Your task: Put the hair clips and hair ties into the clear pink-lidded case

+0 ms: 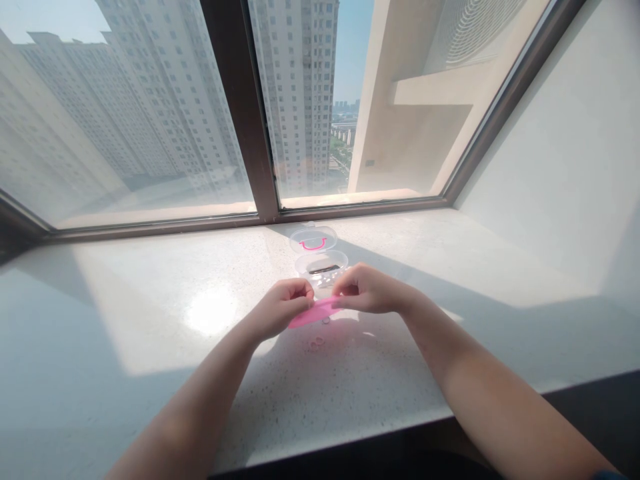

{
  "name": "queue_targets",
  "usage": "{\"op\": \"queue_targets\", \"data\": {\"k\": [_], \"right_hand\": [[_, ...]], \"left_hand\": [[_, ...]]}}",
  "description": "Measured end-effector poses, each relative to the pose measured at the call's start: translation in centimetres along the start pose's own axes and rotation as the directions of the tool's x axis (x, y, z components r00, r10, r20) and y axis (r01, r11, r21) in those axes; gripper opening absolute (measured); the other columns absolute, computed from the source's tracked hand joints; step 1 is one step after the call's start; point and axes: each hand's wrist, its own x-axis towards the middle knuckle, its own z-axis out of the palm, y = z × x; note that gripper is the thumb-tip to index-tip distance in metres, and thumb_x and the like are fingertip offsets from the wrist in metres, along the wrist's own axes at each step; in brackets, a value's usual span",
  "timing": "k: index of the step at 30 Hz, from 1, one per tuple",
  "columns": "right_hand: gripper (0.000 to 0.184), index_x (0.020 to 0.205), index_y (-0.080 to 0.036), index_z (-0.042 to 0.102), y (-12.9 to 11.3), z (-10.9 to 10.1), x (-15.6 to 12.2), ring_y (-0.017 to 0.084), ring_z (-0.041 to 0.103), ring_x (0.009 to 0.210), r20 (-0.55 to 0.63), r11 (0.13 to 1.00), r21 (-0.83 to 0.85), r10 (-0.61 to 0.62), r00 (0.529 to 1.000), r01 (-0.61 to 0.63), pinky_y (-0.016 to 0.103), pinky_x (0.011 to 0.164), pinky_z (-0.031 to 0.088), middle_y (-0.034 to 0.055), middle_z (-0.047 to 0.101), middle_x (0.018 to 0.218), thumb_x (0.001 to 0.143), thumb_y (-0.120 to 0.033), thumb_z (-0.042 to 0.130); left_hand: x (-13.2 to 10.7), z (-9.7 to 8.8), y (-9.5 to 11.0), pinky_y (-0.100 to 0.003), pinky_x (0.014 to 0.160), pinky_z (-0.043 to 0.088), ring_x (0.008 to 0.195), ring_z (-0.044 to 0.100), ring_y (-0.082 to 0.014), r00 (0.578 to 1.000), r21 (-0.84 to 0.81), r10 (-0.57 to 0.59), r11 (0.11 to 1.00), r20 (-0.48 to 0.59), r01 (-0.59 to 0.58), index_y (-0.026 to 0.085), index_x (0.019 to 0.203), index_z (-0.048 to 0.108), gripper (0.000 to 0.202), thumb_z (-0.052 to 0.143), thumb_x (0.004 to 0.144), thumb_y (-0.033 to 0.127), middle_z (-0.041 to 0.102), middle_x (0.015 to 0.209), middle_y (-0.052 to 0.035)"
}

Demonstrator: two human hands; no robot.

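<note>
The work looks to be in its middle. The clear case already stands open on the worktop, with its lid swung back flat toward the window. The pink strip is out and in your hands. A pink curved piece lies in the lid and a dark, narrow item lies in the base, neither of them touched. What the dark item is, I cannot tell at this size.

Your left hand is curled shut, with thumb and fingertips pinching the strip's left end. Your right hand is closed in the same way on the right end. The strip spans the short gap between the two hands, tilted a little, with its right end higher. It is held just above the worktop rather than lying on it. Whether you are bending, pulling or only steadying it does not show.

The case sits at 12 o'clock from your hands, just beyond your knuckles and near them. At 6 o'clock from the strip, a few small clear rings lie loose on the stone, just under the strip, in its pink-tinted shadow. Nothing else lies within reach of either hand. The sunlit patch at 9 o'clock from your left hand carries nothing.
</note>
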Motion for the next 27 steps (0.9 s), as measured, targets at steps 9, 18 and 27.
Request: {"op": "queue_targets", "data": {"k": [9,18,27], "right_hand": [[0.029,0.066,-0.013,0.061,0.68,-0.16,0.20,0.007,0.037,0.049,-0.180,0.991,0.109,0.093,0.979,-0.075,0.021,0.046,0.026,-0.0045,0.043,0.053,0.087,-0.035,0.060],[0.027,0.076,-0.013,0.072,0.72,-0.10,-0.08,0.007,0.030,0.045,-0.473,0.988,0.150,0.047,0.880,0.028,0.023,0.043,0.021,-0.0055,0.038,0.048,0.080,-0.040,0.070],[0.012,0.078,-0.018,0.076,0.33,-0.08,0.15,0.010,0.042,0.052,-0.634,0.980,-0.081,-0.191,0.749,0.181,0.026,0.050,0.035,-0.0020,0.049,0.055,0.079,-0.030,0.074]], "left_hand": [[-0.03,-0.33,0.38,-0.026,0.061,0.041,0.071,0.055,-0.0165,0.981,0.138,0.111,0.986,-0.161,-0.089,0.015,0.087,0.066,0.029,0.057,0.086,0.043,0.061,0.079,-0.0046],[0.06,-0.73,0.14,-0.032,0.075,0.047,0.079,0.061,-0.0201,0.951,-0.073,0.174,0.977,-0.257,-0.198,0.014,0.094,0.068,0.046,0.042,0.094,0.052,0.065,0.085,-0.0085],[0.12,-0.49,0.28,-0.031,0.080,0.047,0.089,0.063,-0.0200,0.917,-0.146,0.171,0.961,-0.359,-0.236,0.015,0.099,0.065,0.028,0.063,0.086,0.040,0.066,0.092,-0.0065]]}}
